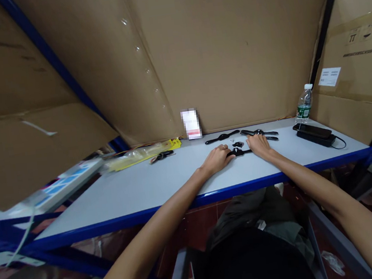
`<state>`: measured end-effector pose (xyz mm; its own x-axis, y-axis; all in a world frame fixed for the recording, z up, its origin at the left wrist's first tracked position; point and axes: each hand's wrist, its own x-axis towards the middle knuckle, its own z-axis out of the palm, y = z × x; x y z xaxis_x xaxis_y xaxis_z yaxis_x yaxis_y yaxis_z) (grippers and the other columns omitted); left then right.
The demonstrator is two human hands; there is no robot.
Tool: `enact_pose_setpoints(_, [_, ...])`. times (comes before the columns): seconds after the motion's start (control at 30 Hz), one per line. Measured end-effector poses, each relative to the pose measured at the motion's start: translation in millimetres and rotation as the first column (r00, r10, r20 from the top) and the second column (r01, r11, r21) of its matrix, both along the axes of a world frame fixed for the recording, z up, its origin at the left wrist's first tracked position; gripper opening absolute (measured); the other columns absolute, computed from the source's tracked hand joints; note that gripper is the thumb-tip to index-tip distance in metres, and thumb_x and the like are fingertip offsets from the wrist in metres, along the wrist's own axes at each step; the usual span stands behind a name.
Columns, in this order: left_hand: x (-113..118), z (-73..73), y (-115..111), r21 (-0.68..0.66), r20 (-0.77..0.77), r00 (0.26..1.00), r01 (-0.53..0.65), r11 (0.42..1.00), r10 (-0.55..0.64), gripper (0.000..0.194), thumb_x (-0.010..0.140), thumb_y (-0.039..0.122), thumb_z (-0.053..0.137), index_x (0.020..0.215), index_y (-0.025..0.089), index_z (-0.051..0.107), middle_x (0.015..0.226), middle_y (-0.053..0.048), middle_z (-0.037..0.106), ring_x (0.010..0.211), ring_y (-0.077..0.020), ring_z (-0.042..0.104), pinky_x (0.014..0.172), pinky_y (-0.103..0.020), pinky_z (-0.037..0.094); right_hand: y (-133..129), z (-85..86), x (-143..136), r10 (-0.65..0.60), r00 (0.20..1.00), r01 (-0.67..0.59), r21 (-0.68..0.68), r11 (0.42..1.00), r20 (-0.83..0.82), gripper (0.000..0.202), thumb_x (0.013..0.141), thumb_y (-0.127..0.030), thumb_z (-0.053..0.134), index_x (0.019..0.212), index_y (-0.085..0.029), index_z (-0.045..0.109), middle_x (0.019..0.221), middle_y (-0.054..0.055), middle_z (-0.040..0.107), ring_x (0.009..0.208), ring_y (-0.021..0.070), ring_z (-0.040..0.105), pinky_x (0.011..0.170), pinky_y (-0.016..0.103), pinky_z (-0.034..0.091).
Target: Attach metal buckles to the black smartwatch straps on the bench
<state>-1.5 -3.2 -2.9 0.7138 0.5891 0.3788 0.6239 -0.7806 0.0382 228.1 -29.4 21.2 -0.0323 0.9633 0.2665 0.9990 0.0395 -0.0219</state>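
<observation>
Both my hands rest on the grey table at a slim black watch-like band (pixel 238 152) with a wider middle, which lies nearly flat between them. My left hand (pixel 218 159) is closed, its fingertips on the band's left end. Curled over the right end is my right hand (pixel 259 145), whose fingers hide that tip. Just behind the band is a small black piece (pixel 237 144), and a tiny light-coloured part (pixel 232 140) lies farther back. Another black band (pixel 222 137) lies behind my left hand. More black bands (pixel 266 133) lie behind my right hand, partly covered by it.
At the right stand a water bottle (pixel 304 104) and a phone (pixel 312 130) on a black box with a cable. Yellow-edged plastic bags (pixel 143 156) and a dark tool (pixel 161 156) lie left. Cardboard walls (pixel 229 52) enclose the table (pixel 128 192); its blue edge faces me.
</observation>
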Motion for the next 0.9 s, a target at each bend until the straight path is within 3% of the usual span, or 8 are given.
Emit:
enact_pose_setpoints(0.17, [-5.3, -6.4, 15.6, -0.127, 0.126, 0.992, 0.035, 0.991, -0.019, 0.035, 0.099, 0.037, 0.062, 0.125, 0.016, 0.071, 0.109, -0.011, 0.069, 0.101, -0.0249, 0.066, 0.093, -0.038, 0.052, 4.0, -0.1, 1.8, -0.014, 1.000, 0.014, 0.002, 1.000, -0.015, 0.049, 0.108, -0.039, 0.041, 0.114, -0.008, 0.080, 0.112, 0.027, 0.075, 0.107, 0.0340, 0.071, 0.094, 0.039, 0.048])
enact_pose_setpoints(0.3, [-9.7, -9.0, 22.6, -0.165, 0.131, 0.990, 0.080, 0.983, -0.058, 0.037, 0.098, 0.040, 0.062, 0.124, 0.015, 0.072, 0.109, -0.011, 0.068, 0.098, -0.0246, 0.065, 0.091, -0.037, 0.052, 4.3, 0.8, 5.8, 0.021, 0.996, -0.016, 0.064, 0.998, -0.085, 0.048, 0.107, -0.040, 0.044, 0.108, -0.011, 0.082, 0.108, 0.024, 0.078, 0.103, 0.0325, 0.073, 0.088, 0.037, 0.048])
enact_pose_setpoints(0.37, [-10.8, -10.3, 23.6, -0.150, 0.132, 0.988, 0.101, 0.984, -0.081, 0.037, 0.099, 0.040, 0.060, 0.124, 0.015, 0.072, 0.108, -0.012, 0.067, 0.099, -0.0249, 0.064, 0.092, -0.038, 0.051, 0.8, 0.9, 7.1, 0.148, 0.976, -0.133, 0.100, 0.986, -0.159, 0.041, 0.106, -0.036, 0.047, 0.108, -0.015, 0.082, 0.108, 0.019, 0.079, 0.102, 0.0290, 0.072, 0.086, 0.034, 0.048])
enact_pose_setpoints(0.47, [-11.2, -12.7, 24.0, -0.113, 0.137, 0.985, 0.123, 0.986, -0.107, 0.036, 0.101, 0.039, 0.059, 0.125, 0.016, 0.071, 0.107, -0.012, 0.066, 0.101, -0.0255, 0.062, 0.094, -0.039, 0.050, -4.8, -2.6, 8.2, 0.403, 0.865, -0.397, 0.083, 0.914, -0.301, 0.030, 0.097, -0.028, 0.060, 0.118, -0.019, 0.080, 0.103, 0.010, 0.079, 0.091, 0.0226, 0.070, 0.082, 0.030, 0.048])
enact_pose_setpoints(0.53, [-11.1, -13.9, 24.5, -0.093, 0.133, 0.984, 0.132, 0.987, -0.119, 0.036, 0.101, 0.039, 0.058, 0.125, 0.016, 0.071, 0.107, -0.012, 0.065, 0.102, -0.0260, 0.062, 0.094, -0.039, 0.050, -4.7, -7.5, 10.2, 0.502, 0.785, -0.518, 0.059, 0.853, -0.364, 0.040, 0.090, -0.023, 0.068, 0.129, -0.018, 0.075, 0.099, 0.008, 0.077, 0.086, 0.0206, 0.067, 0.081, 0.030, 0.048])
enact_pose_setpoints(0.67, [-11.1, -14.4, 25.1, -0.073, 0.125, 0.983, 0.148, 0.986, -0.138, 0.037, 0.102, 0.040, 0.058, 0.128, 0.017, 0.069, 0.105, -0.012, 0.064, 0.103, -0.0265, 0.060, 0.093, -0.039, 0.049, 6.9, -16.6, 18.8, 0.547, 0.705, -0.592, 0.050, 0.804, -0.451, 0.056, 0.082, -0.019, 0.073, 0.138, -0.019, 0.068, 0.103, 0.008, 0.071, 0.090, 0.0207, 0.063, 0.085, 0.032, 0.049])
enact_pose_setpoints(0.9, [-9.8, -13.9, 24.6, -0.055, 0.091, 0.986, 0.145, 0.988, -0.139, 0.044, 0.105, 0.040, 0.051, 0.143, 0.020, 0.060, 0.105, -0.011, 0.061, 0.099, -0.0257, 0.057, 0.094, -0.040, 0.047, 20.4, -16.2, 30.3, 0.578, 0.617, -0.690, -0.014, 0.724, -0.534, 0.045, 0.087, -0.021, 0.066, 0.132, -0.017, 0.070, 0.099, 0.006, 0.066, 0.088, 0.0191, 0.059, 0.086, 0.034, 0.049])
